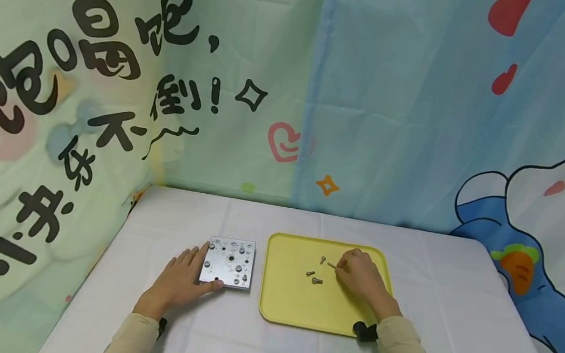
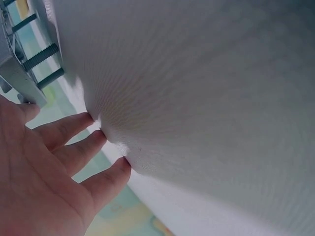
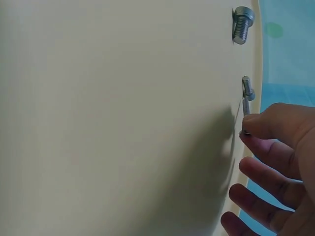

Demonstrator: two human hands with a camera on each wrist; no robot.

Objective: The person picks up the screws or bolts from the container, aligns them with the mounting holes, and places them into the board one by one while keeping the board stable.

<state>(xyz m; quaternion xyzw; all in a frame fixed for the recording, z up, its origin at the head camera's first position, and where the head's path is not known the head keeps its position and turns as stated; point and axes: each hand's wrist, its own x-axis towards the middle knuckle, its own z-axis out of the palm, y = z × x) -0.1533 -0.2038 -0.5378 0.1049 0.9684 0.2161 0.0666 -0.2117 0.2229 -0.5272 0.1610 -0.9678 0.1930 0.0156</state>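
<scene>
A square silver metal plate (image 1: 223,272) with holes and several screws set in it lies on the white table. My left hand (image 1: 180,279) rests at its left side, index finger along the edge and thumb at the near edge; in the left wrist view, its other fingertips press the cloth. Screw shanks (image 2: 42,56) stick out of the plate there. Over a yellow tray (image 1: 291,306), my right hand (image 1: 362,276) pinches a thin screw (image 1: 331,265) between thumb and index finger. Its other fingers spread loosely in the right wrist view. The pinched end is hidden.
Three loose screws lie in the tray: one farther back (image 1: 323,259), a small screw (image 1: 310,273) and a thicker socket-head screw (image 1: 317,281). The tray has a low raised rim. Printed cloth curtains (image 1: 389,107) hang behind and beside the table (image 1: 208,338).
</scene>
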